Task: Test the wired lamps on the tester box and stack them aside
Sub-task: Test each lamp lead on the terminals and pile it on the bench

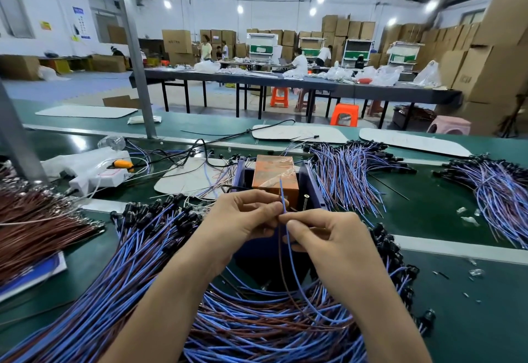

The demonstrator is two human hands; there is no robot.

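Together, left hand [243,217] and right hand [323,237] pinch a thin blue-and-brown wire pair [281,194], seemingly just before the orange tape-wrapped tester box [275,170].

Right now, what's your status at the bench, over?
Left hand and right hand both pinching one blue-and-brown wire pair. Orange tester box just beyond. Wired-lamp heap below.

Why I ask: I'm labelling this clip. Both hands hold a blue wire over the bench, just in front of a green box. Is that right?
Not quite. The box is orange, not green, as the head view shows. The rest holds: the left hand and the right hand hold a blue wire over the bench, just in front of that box.
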